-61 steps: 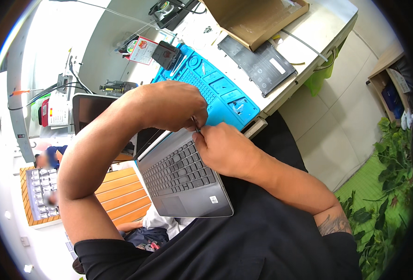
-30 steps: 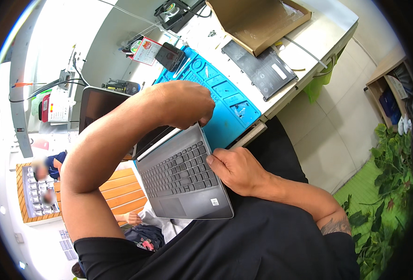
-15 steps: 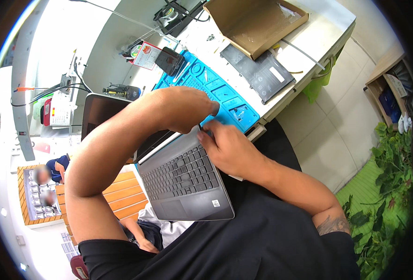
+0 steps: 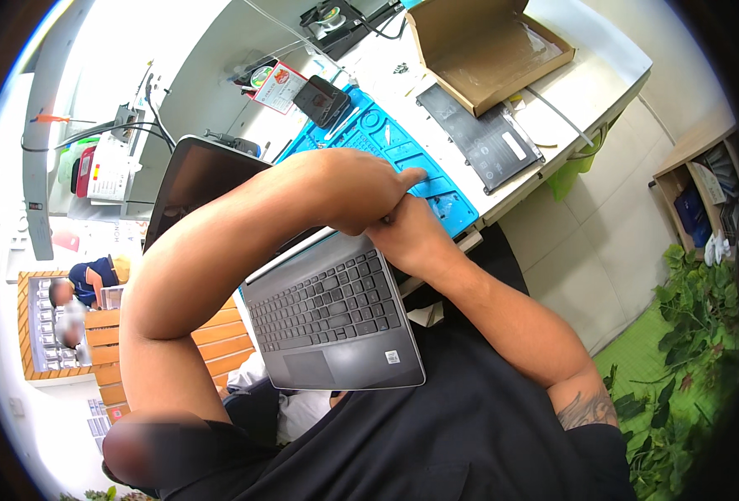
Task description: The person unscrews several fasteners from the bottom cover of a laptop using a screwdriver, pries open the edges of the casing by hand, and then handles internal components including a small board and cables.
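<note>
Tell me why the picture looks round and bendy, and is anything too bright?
Head view: a fisheye lens, so the white table edge curves and a dark ring frames everything; the upper left glares nearly white; the laptop and both hands stay sharp.

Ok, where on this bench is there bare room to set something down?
Bare white table lies right of the cardboard box and beyond the black battery. The blue mat is crowded by both hands, left hand over right hand, above the laptop.
</note>
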